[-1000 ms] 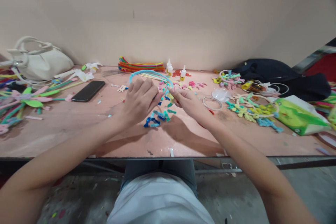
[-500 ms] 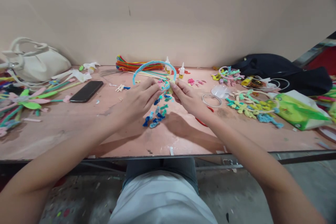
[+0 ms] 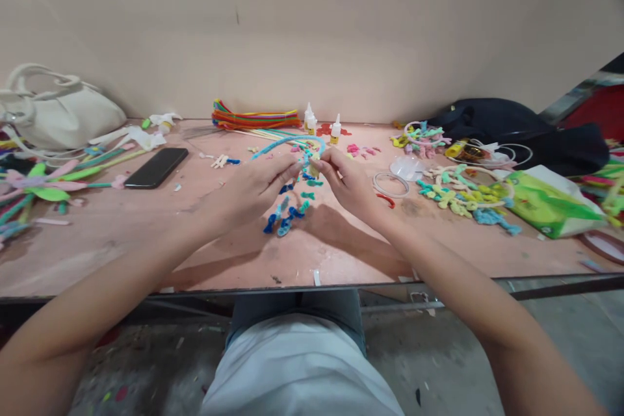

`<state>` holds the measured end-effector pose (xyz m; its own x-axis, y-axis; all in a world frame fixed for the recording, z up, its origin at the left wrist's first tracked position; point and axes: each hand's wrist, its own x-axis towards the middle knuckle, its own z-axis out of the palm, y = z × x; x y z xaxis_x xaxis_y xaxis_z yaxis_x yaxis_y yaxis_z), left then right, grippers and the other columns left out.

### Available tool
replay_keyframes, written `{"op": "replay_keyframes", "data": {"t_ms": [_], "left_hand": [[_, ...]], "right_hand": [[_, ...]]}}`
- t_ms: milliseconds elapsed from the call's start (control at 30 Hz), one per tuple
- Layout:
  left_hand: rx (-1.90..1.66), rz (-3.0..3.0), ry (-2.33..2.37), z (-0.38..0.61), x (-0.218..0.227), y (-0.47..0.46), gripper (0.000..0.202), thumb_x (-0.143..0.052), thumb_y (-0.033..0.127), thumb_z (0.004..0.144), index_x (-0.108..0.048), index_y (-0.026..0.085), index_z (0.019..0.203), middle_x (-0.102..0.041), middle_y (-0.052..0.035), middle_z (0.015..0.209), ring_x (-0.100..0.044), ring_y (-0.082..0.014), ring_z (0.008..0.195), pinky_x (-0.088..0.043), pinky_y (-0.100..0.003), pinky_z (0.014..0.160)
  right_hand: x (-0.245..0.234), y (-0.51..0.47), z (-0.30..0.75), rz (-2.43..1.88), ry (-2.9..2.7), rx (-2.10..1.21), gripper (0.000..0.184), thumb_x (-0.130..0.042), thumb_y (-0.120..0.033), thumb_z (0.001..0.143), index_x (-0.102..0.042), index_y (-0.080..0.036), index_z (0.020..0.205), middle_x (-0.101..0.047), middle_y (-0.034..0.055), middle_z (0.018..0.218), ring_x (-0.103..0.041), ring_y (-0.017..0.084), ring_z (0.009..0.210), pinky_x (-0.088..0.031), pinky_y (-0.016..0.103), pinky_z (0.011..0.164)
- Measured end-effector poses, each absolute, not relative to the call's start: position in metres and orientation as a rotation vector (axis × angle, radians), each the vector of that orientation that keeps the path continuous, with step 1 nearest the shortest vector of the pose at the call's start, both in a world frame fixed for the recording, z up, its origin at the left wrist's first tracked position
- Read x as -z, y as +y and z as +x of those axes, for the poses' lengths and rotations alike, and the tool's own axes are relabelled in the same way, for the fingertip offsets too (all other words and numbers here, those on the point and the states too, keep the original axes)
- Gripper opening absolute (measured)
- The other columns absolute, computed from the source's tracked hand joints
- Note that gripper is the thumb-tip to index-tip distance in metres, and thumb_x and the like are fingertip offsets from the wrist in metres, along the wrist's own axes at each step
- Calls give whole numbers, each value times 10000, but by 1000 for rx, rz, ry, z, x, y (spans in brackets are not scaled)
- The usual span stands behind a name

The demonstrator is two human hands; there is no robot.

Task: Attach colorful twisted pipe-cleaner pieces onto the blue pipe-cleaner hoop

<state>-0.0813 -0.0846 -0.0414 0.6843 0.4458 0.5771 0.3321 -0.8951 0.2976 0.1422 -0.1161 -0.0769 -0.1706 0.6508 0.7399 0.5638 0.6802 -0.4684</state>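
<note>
Both my hands meet over the middle of the pink table. My left hand and my right hand pinch the same light blue fuzzy headband, which lies tipped back and low behind my fingers. A small yellow and teal pipe-cleaner piece sits between my fingertips on the band. Just below my hands, blue and teal pipe-cleaner bows lie loose on the table.
A black phone and a white handbag lie at the left with pipe-cleaner flowers. Bundled pipe cleaners and glue bottles stand at the back. White rings, coloured bows, a green packet and dark cloth fill the right.
The blue headband stood up as an arch half a second ago; now it is tipped back and lies low behind my fingers. My hands have stayed together at the same spot.
</note>
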Motion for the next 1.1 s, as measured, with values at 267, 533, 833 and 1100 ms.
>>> {"op": "replay_keyframes", "data": {"t_ms": [267,533,833,1100], "left_hand": [[-986,2505,608,-78,37,-92,537,-357,609,1147,-555,199,860,-545,19,730,-512,-133,652,-418,-266,658],[-971,2381,583,-76,39,-92,603,-356,691,1117,-572,197,845,-544,7,742,-537,-140,679,-456,-262,663],[-991,2348,622,-78,39,-92,621,-391,721,1094,-593,192,839,-568,-7,774,-545,-146,728,-477,-268,703],[-1003,2349,607,-77,40,-92,642,-386,734,1091,-592,192,816,-584,-1,749,-577,-143,705,-498,-268,696]], "right_hand": [[75,-120,145,-774,-1808,700,135,-535,-316,1148,-621,-238,1218,-765,32,1005,-705,178,908,-449,335,830],[73,-123,152,-742,-1889,762,289,-464,-294,1166,-732,-233,1254,-796,79,1175,-717,199,1044,-463,366,897],[65,-133,156,-862,-2038,421,530,-376,-567,1152,-794,-241,1166,-785,109,1242,-684,265,1112,-419,465,1023],[57,-144,139,-909,-1784,-10,608,-424,-661,1116,-826,-256,906,-814,54,1043,-684,247,1012,-437,484,989]]}}
